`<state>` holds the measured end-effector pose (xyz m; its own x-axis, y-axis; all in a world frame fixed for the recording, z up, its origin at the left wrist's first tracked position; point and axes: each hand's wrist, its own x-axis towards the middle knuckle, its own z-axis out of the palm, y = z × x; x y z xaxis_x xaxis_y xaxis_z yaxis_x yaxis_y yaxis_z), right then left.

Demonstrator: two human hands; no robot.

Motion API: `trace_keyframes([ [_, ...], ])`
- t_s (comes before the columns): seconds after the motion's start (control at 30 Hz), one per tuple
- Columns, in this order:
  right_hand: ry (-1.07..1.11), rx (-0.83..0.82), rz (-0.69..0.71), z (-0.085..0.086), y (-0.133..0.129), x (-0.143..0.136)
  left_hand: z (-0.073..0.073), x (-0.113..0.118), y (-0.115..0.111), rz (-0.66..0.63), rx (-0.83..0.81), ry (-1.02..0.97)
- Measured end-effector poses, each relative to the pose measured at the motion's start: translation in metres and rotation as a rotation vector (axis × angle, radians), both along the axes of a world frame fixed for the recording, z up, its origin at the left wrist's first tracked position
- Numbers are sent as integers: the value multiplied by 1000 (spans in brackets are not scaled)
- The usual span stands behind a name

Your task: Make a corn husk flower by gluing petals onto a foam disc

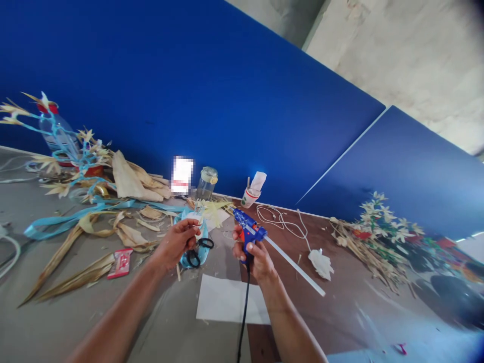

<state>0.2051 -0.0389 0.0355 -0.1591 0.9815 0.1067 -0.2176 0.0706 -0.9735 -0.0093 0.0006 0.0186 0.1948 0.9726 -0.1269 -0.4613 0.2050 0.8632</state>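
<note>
Right hand (259, 258) grips blue glue gun (247, 227), clear stick (295, 264) out back; left hand (177, 244) pinched near black-handled scissors (198, 247), can't tell if holding anything

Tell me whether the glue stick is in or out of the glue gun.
Partly in: the white glue stick juts from the rear of the blue glue gun.

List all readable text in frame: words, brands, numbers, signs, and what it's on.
No text is readable with confidence.
Red packet: pale marks, too blurred.
Paper cup: green mark, too small.
Blue glue gun in the right hand: pale marks, illegible.
Red-capped bottle: any print too blurred.
Bright rectangle by the wall: pixelated, unreadable.
</note>
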Motion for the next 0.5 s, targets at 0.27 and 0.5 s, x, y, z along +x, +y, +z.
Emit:
trace_keyframes([
  [0.27,82,-11,39,-16,10,-17,1,1,1,54,-36,24],
  [0.5,-72,-83,-74,-44,24,-18,-2,3,3,59,-48,39],
])
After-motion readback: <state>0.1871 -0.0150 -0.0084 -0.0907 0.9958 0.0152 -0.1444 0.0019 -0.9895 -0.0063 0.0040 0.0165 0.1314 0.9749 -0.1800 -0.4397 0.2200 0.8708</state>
